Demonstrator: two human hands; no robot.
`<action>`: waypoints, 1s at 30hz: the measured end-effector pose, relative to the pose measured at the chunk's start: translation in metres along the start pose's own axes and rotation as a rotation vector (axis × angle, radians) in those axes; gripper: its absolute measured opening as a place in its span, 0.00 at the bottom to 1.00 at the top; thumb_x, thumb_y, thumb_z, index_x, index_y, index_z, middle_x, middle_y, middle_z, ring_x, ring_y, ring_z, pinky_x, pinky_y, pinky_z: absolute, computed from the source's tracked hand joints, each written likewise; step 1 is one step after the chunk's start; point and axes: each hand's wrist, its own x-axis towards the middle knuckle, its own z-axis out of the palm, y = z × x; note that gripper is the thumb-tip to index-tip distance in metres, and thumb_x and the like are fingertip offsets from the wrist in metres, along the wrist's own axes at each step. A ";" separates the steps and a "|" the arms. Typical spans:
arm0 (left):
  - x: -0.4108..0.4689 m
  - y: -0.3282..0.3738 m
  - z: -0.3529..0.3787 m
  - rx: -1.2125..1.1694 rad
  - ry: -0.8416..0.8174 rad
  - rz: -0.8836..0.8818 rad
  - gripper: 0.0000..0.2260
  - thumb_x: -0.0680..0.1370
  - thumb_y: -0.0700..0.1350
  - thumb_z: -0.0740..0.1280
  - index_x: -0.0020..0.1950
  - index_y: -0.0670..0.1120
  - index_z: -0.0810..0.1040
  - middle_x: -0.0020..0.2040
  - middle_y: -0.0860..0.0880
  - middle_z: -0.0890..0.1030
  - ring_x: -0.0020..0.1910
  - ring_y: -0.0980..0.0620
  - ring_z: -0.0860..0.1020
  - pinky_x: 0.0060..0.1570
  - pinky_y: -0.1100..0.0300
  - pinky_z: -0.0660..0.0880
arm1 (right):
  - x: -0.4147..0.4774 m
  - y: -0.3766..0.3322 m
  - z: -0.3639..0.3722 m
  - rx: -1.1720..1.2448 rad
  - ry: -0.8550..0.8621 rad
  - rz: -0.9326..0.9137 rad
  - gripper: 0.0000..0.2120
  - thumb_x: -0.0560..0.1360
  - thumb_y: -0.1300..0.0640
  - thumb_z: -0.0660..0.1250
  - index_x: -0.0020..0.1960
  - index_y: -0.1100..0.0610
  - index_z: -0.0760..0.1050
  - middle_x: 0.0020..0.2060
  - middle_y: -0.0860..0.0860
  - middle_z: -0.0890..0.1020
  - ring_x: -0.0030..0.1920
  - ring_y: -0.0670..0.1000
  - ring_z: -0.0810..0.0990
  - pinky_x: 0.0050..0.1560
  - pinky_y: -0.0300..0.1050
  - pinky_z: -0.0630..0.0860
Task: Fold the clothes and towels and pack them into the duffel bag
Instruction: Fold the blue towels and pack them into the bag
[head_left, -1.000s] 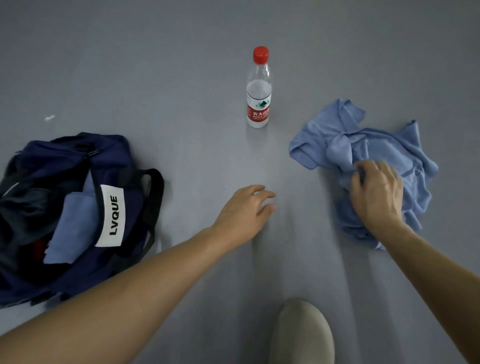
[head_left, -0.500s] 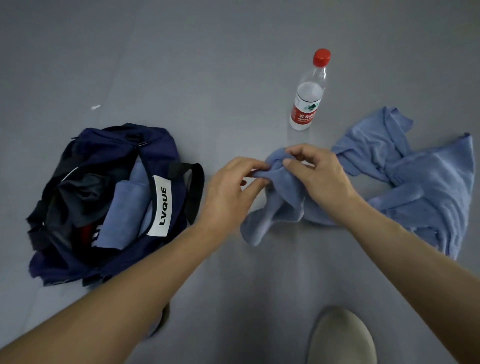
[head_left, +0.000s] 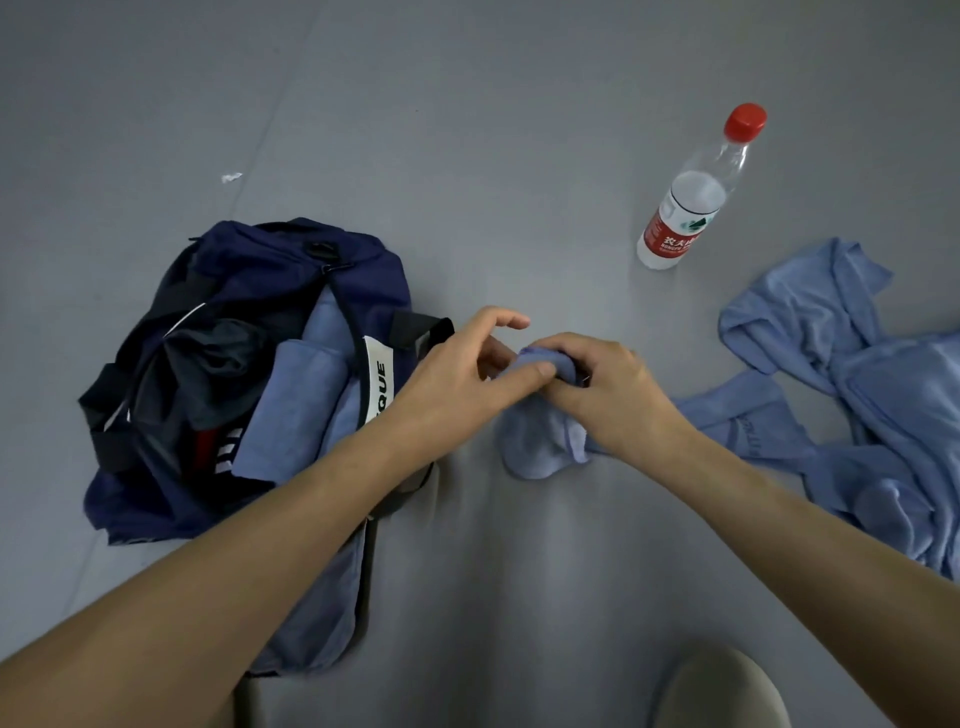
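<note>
A crumpled light blue shirt (head_left: 852, 410) lies on the grey floor at the right, stretched out toward the middle. My right hand (head_left: 602, 389) grips a bunched end of it. My left hand (head_left: 467, 374) meets it there, thumb pressed on the same bunch, the other fingers raised above it. The navy duffel bag (head_left: 249, 291) lies open at the left, with a white label on its strap. Inside it are a folded light blue cloth (head_left: 291, 410) and dark clothing (head_left: 208, 364).
A water bottle (head_left: 691, 202) with a red cap stands behind the shirt at the upper right. A light shoe tip (head_left: 722, 691) shows at the bottom edge. A small white scrap (head_left: 231, 177) lies on the floor beyond the bag.
My right hand has dragged one end of the shirt leftward from its pile, and my left hand has come in to take the same end. The view has swung left, toward the bag.
</note>
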 end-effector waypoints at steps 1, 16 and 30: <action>0.000 0.000 0.000 -0.016 0.004 -0.005 0.18 0.75 0.58 0.71 0.63 0.59 0.73 0.47 0.52 0.83 0.48 0.52 0.83 0.55 0.47 0.80 | 0.000 -0.003 0.001 -0.035 -0.003 -0.007 0.15 0.74 0.61 0.67 0.56 0.45 0.81 0.45 0.41 0.85 0.49 0.42 0.81 0.51 0.37 0.76; 0.002 0.033 -0.007 -0.015 0.207 0.134 0.02 0.77 0.46 0.70 0.48 0.53 0.82 0.41 0.56 0.83 0.41 0.53 0.81 0.42 0.53 0.79 | -0.019 0.009 0.005 -0.276 0.219 -0.130 0.17 0.75 0.45 0.67 0.63 0.40 0.72 0.47 0.48 0.82 0.46 0.54 0.79 0.47 0.48 0.75; 0.009 0.048 -0.075 0.113 0.386 0.116 0.03 0.77 0.46 0.72 0.45 0.54 0.80 0.39 0.58 0.79 0.40 0.58 0.75 0.45 0.62 0.71 | -0.036 0.036 -0.081 -0.394 0.220 0.002 0.06 0.79 0.48 0.66 0.47 0.47 0.81 0.29 0.43 0.74 0.37 0.53 0.78 0.40 0.44 0.69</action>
